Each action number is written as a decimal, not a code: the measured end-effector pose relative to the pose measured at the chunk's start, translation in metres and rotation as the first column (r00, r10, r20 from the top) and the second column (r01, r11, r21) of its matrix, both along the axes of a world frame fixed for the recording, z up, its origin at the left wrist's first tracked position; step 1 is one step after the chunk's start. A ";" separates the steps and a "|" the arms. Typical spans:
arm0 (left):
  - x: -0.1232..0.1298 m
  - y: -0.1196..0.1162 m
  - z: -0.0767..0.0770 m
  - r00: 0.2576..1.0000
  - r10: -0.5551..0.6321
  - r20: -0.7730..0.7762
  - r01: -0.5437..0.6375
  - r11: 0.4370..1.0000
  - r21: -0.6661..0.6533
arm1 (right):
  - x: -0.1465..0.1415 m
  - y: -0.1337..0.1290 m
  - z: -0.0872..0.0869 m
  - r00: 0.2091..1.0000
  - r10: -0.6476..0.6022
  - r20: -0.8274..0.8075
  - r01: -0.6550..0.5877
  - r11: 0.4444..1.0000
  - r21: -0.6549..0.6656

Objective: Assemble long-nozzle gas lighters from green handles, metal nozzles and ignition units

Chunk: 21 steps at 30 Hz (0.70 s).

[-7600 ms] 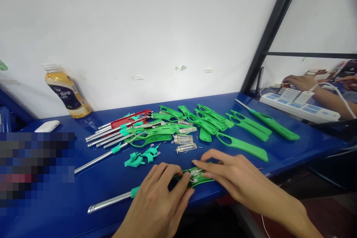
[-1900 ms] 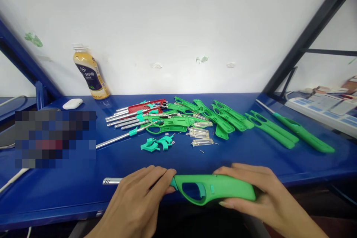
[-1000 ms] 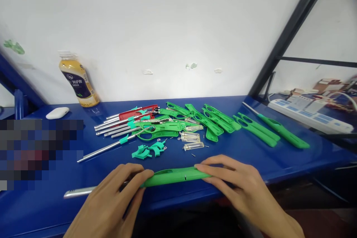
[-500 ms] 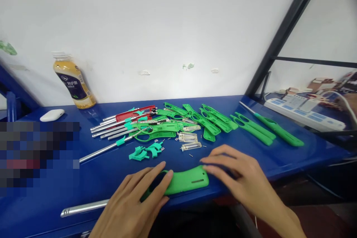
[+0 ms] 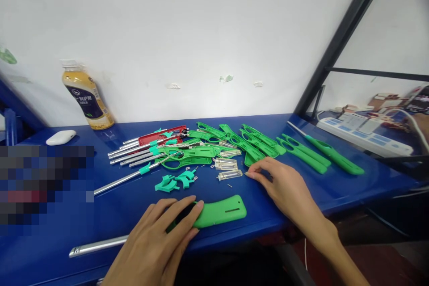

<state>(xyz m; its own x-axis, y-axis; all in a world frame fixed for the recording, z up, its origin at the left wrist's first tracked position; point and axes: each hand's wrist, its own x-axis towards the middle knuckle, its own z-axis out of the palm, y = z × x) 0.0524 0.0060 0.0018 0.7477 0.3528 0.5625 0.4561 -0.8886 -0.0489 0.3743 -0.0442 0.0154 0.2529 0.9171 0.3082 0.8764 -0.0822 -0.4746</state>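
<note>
Right hand (image 5: 288,187) shifted to pin (image 5: 246,173) near clear tank (image 5: 229,175), pinch unclear, green lighter (image 5: 219,212) held beneath left hand (image 5: 154,237)

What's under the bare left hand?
The bare left hand lies over a slotted green plastic handle, its end exposed, and a silver metal tube sticking out the other side. Most of what lies between is covered.
</note>
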 end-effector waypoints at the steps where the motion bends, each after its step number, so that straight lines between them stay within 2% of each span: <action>1: 0.000 0.000 0.000 1.000 -0.006 -0.001 0.006 1.000 -0.010 | 0.000 0.000 0.000 1.000 0.005 -0.008 -0.005 1.000 -0.001; 5: -0.001 0.001 -0.002 1.000 -0.015 0.022 0.015 1.000 -0.021 | 0.000 -0.005 0.006 0.997 0.053 -0.057 -0.053 0.999 0.007; 10: -0.002 0.002 -0.004 1.000 0.002 -0.021 -0.003 0.999 -0.045 | -0.010 -0.020 0.028 0.978 0.173 -0.115 -0.176 0.984 -0.010; 14: 0.000 0.002 -0.004 1.000 -0.005 0.009 0.005 0.999 -0.039 | -0.023 -0.028 0.043 0.953 0.271 -0.134 -0.284 0.955 -0.084; 21: -0.002 0.001 -0.007 0.999 0.013 -0.040 -0.015 0.997 -0.071 | -0.029 -0.024 0.049 0.938 0.341 -0.057 -0.345 0.917 -0.202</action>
<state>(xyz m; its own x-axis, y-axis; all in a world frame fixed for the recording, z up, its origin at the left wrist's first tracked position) 0.0506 0.0074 -0.0056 0.7637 0.4014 0.5057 0.4675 -0.8840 -0.0044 0.3456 -0.0682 0.0644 -0.0843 0.9912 0.1018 0.8588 0.1241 -0.4971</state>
